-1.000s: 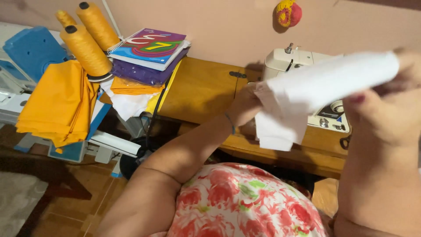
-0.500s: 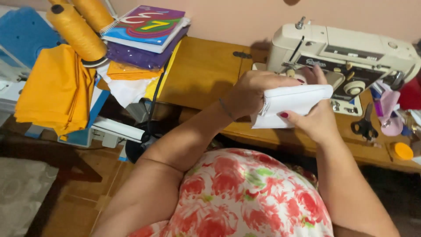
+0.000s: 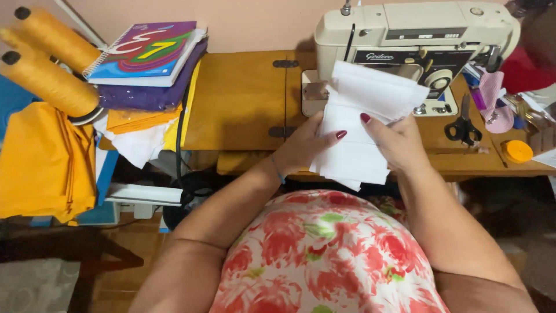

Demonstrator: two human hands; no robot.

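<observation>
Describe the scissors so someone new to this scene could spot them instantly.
Start at the cream sewing machine on the wooden table. Just right of its base lie the scissors, black-handled, blades pointing away from the person. The round orange disc and the pink items nearby are brightly coloured; only the scissors are black.

The person wore a sleeveless floral top [image 3: 330,255], red and pink blooms on white, a thin wristband [image 3: 278,172], and dark red nail polish [image 3: 341,134].

Your white cloth [image 3: 359,130]: matt, soft. Sewing machine [image 3: 414,35]: glossy cream plastic. Table [image 3: 237,98]: smooth varnished wood.
</observation>
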